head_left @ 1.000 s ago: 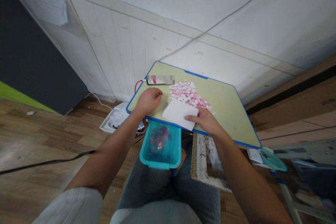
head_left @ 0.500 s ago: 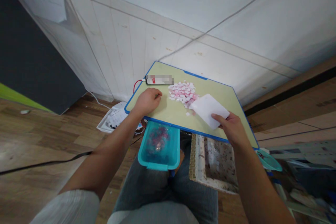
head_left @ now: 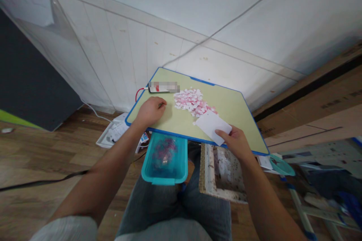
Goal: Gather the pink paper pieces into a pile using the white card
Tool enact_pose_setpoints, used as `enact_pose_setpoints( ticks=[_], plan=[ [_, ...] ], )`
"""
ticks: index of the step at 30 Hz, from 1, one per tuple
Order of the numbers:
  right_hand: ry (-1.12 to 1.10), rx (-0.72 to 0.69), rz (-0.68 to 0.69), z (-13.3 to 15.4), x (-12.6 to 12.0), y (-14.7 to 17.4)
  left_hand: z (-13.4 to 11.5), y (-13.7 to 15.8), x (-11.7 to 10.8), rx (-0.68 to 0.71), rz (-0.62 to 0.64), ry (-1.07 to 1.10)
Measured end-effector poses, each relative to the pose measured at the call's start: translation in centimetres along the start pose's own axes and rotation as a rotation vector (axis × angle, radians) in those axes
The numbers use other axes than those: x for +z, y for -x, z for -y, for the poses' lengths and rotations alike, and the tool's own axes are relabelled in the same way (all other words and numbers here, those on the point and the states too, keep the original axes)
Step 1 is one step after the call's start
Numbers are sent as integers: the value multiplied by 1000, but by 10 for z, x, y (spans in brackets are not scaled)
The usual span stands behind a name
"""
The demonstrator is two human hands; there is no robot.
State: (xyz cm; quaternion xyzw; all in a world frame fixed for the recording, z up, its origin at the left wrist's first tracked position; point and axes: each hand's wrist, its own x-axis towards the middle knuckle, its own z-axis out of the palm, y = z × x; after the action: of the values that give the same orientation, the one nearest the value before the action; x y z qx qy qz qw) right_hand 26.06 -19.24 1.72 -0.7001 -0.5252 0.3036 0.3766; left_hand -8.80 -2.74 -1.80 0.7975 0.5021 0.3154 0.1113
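Observation:
A small yellow-green table with a blue rim (head_left: 240, 109) stands in front of me. On it lies a pile of several small pink and white pieces (head_left: 192, 102). My right hand (head_left: 236, 144) grips a white card (head_left: 210, 124) by its near corner, and the card's far edge lies against the near right side of the pile. My left hand (head_left: 149, 111) rests as a loose fist on the table's left part, with something small and dark at its fingertips. A teal plastic tub (head_left: 165, 158) with purple and pink bits sits on my lap under the table's front edge.
A phone (head_left: 162, 87) on a red cable lies at the table's far left corner. A white-framed board (head_left: 220, 173) leans beside my right knee. White papers (head_left: 113, 133) and a black cable (head_left: 36, 183) lie on the wooden floor at left. Cardboard boxes stand at right.
My right hand lifted the white card from the table's near middle, swung it out right, then brought it back down against the pile's near right side. The left hand stayed put.

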Motion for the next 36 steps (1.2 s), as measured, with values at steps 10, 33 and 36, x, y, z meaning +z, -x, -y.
enact_pose_setpoints(
  ticks=[10, 33, 36],
  plan=[
    [-8, -11, 23, 8, 4, 13, -1, 1, 0, 9, -7, 6],
    [72, -176, -1, 35, 34, -14, -5, 1, -4, 0, 6, -5],
    [8, -128, -14, 39, 25, -6, -5, 1, -3, 2, 9, -3]
  ],
)
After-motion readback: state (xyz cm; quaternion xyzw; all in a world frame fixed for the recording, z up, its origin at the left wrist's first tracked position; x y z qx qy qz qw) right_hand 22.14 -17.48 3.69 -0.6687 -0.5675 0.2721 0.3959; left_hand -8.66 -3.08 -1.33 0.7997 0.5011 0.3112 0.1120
